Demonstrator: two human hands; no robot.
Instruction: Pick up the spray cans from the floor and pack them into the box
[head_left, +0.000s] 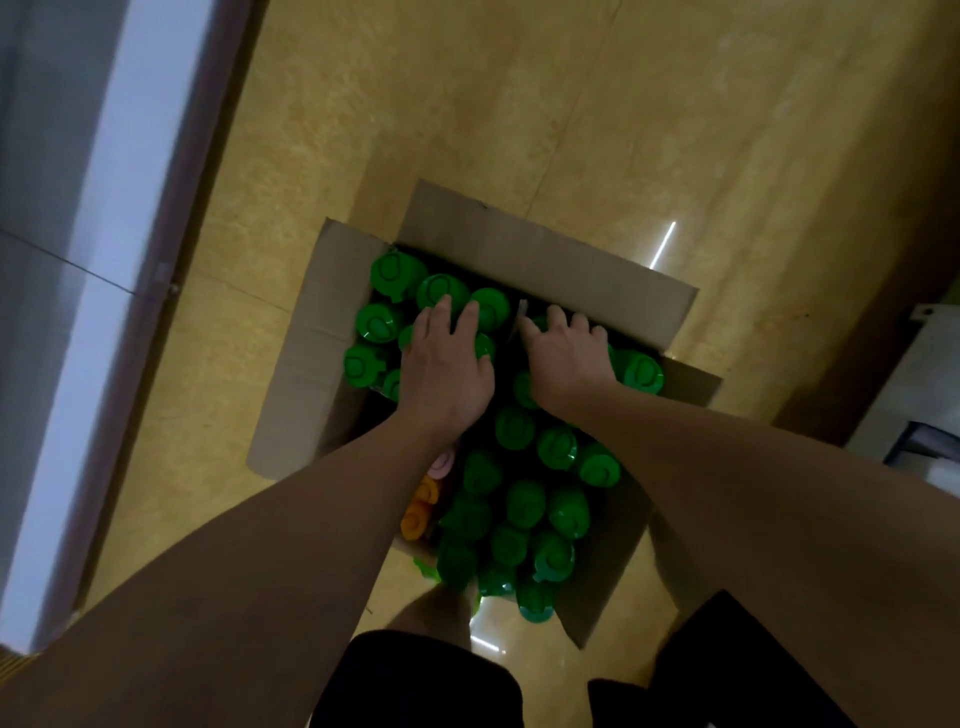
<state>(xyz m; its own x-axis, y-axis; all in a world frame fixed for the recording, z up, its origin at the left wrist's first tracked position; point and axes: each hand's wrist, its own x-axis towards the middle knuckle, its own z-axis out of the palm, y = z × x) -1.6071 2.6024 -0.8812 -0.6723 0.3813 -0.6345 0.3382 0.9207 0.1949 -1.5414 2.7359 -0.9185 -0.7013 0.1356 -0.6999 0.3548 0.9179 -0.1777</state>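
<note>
An open cardboard box (561, 260) stands on the floor below me, packed with several upright spray cans with green caps (556, 447). A few orange and pink caps (423, 499) show at the near left of the box. My left hand (441, 369) lies flat on the green caps in the far left part, fingers spread. My right hand (566, 353) rests palm down on the caps in the far right part, fingers reaching under the far flap. Neither hand grips a can. A green-capped can (535, 603) stands at the box's near edge; whether it is inside I cannot tell.
Shiny yellow-tan floor (467, 104) surrounds the box. A white door or panel with a dark frame (119, 208) runs along the left. Grey-white objects (914, 405) sit at the right edge. My bare leg and dark shorts (415, 680) are just below the box.
</note>
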